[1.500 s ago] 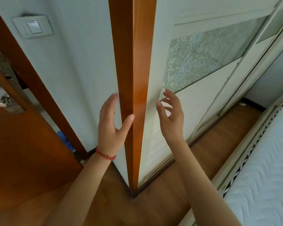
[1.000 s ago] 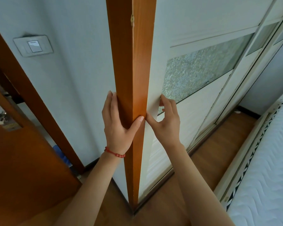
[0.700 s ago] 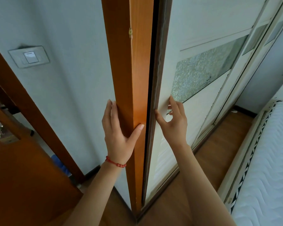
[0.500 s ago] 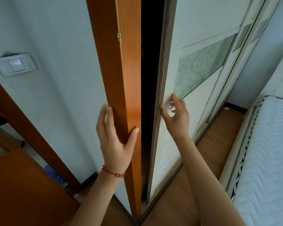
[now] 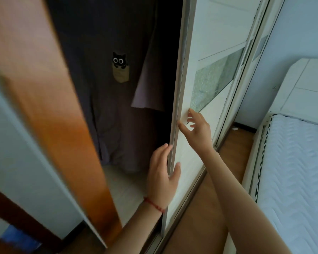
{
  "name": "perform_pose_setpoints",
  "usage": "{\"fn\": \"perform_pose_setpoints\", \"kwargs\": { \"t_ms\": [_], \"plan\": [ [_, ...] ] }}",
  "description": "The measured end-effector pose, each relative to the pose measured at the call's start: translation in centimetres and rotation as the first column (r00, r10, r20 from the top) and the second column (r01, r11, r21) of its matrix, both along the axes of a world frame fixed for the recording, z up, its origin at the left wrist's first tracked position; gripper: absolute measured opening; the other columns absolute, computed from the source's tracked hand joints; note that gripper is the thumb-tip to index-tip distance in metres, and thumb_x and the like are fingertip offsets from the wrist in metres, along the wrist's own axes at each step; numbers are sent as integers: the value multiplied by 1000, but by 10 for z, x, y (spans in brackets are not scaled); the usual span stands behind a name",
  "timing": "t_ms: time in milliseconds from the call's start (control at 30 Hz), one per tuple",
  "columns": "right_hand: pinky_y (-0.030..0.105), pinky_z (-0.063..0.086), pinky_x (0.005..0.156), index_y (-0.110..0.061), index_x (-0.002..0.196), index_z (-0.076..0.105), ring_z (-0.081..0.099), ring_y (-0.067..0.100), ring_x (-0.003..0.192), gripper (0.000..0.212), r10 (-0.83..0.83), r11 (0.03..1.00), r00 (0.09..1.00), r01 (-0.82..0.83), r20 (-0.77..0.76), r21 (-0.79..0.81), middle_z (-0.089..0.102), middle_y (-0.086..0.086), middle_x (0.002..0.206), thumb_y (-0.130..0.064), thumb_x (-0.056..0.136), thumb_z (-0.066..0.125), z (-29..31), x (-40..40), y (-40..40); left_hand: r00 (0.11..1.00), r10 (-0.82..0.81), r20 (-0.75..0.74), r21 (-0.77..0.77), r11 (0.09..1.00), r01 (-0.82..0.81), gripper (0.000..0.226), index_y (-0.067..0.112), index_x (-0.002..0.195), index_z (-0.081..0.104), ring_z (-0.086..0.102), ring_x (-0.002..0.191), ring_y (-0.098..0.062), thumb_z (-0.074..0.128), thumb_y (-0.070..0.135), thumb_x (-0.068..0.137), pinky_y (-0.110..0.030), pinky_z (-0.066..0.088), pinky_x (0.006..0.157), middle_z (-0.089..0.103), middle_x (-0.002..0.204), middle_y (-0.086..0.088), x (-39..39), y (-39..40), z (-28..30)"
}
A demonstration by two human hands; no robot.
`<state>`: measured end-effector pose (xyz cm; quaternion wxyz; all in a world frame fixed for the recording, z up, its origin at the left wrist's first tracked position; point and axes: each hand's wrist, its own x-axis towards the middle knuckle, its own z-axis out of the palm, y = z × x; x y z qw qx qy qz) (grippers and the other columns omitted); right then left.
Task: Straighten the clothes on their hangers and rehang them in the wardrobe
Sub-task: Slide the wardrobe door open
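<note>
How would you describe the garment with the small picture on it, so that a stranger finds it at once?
Look into the dark opening beside the white sliding door. A dark purple-grey shirt hangs there. Its chest pocket shows a black cat with round white eyes peeking out.

Open wardrobe gap at 12 o'clock, between orange-brown wooden side post at 9 and white sliding wardrobe door with frosted glass panel at 1. Inside gap: dark purple hanging shirt with cat-in-pocket print, hem near pale wardrobe floor. Left hand wrapped on door's leading edge, at 6. Right hand just above, on door face. White quilted mattress at 3, wooden floor strip between it and door.
</note>
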<state>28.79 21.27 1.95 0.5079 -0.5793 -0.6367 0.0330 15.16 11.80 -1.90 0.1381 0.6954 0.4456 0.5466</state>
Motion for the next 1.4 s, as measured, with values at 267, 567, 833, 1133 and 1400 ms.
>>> {"fn": "perform_pose_setpoints", "kwargs": {
  "t_ms": [267, 567, 833, 1133, 1400],
  "plan": [
    [24, 51, 71, -9, 119, 56, 59, 8, 87, 61, 98, 993, 995, -99, 34, 57, 62, 1, 103, -52, 76, 58, -4, 64, 64, 995, -24, 100, -293, 955, 53, 97, 11, 130, 49, 59, 113, -21, 25, 83, 70, -35, 50, 96, 61, 125, -8, 80, 143, -31],
    [21, 49, 71, -3, 123, 55, 56, 11, 85, 77, 108, 992, 994, -109, 9, 71, 60, 6, 101, -66, 79, 48, -8, 131, 134, 995, 21, 102, -277, 961, 8, 90, 8, 120, 58, 67, 101, -24, 24, 78, 75, -33, 55, 87, 69, 109, -10, 153, 220, -31],
    [35, 55, 78, -6, 132, 49, 60, 18, 96, 64, 37, 999, 999, -36, 39, -27, 59, 6, 111, -48, 85, 55, -2, 180, 181, 999, 0, 38, -311, 950, 12, 99, 10, 122, 56, 64, 103, -22, 13, 82, 70, -31, 54, 87, 67, 112, -9, 207, 278, -27],
    [44, 47, 98, -13, 143, 36, 50, 22, 124, 58, -101, 982, 987, 120, 127, -149, 49, 5, 140, -42, 93, 45, 2, 215, 224, 999, -42, 22, -356, 933, 48, 100, 9, 114, 59, 66, 97, -27, 18, 87, 66, -41, 56, 82, 67, 108, -13, 249, 339, -24],
    [44, 46, 101, -14, 143, 35, 49, 24, 126, 53, -149, 964, 982, 170, 114, -206, 48, 5, 142, -36, 96, 44, 10, 247, 263, 997, -71, -23, -390, 919, 56, 128, 8, 121, 56, 63, 105, -27, -9, 93, 51, -37, 55, 87, 66, 115, -13, 289, 378, -10]
  ]
}}
